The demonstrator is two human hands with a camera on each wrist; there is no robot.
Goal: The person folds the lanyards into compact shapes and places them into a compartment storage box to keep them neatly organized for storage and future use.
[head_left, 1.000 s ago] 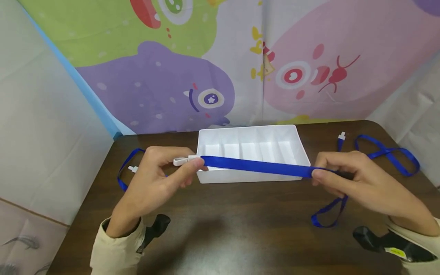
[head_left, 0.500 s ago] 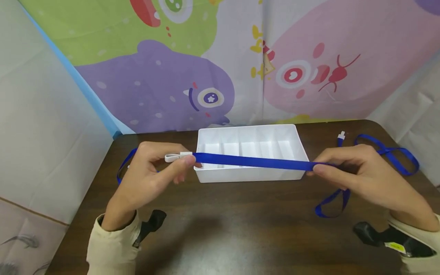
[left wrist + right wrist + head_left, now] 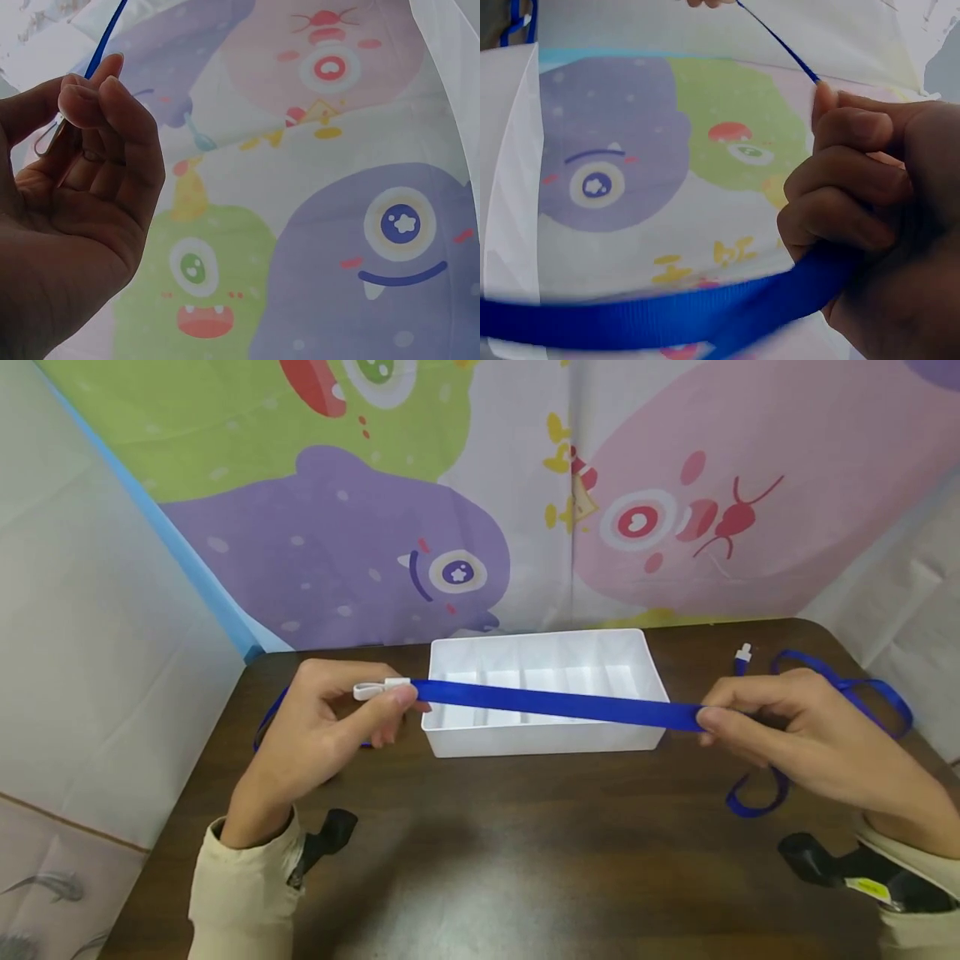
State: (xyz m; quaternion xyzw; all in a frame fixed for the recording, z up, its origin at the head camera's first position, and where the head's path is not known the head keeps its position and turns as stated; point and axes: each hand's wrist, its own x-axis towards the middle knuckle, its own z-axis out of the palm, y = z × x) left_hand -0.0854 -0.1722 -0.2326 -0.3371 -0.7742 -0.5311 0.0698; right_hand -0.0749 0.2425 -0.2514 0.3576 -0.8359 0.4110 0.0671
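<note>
A blue lanyard (image 3: 547, 702) stretches between both hands, above the front of a white compartment box (image 3: 540, 743). My left hand (image 3: 330, 727) pinches its end between thumb and forefinger, beside the white plastic clip (image 3: 375, 688) that sticks out to the left. The right hand (image 3: 810, 743) pinches the strap between thumb and forefinger at the other end. A loose loop of the strap (image 3: 750, 810) hangs below the right hand. In the right wrist view the other fingers (image 3: 840, 180) are curled, and blue strap (image 3: 645, 322) runs out under them.
A second blue lanyard (image 3: 873, 689) lies at the back right of the dark wooden table (image 3: 525, 860); a white clip (image 3: 742, 653) on blue strap is near it. Another blue strap (image 3: 270, 718) is partly hidden behind the left hand. A cartoon-printed cloth (image 3: 390, 552) hangs behind the table.
Both hands have risen slightly. The left hand has moved a little left, the right hand slightly right, and the stretch of strap between them is longer. The hanging loop has shifted right.
</note>
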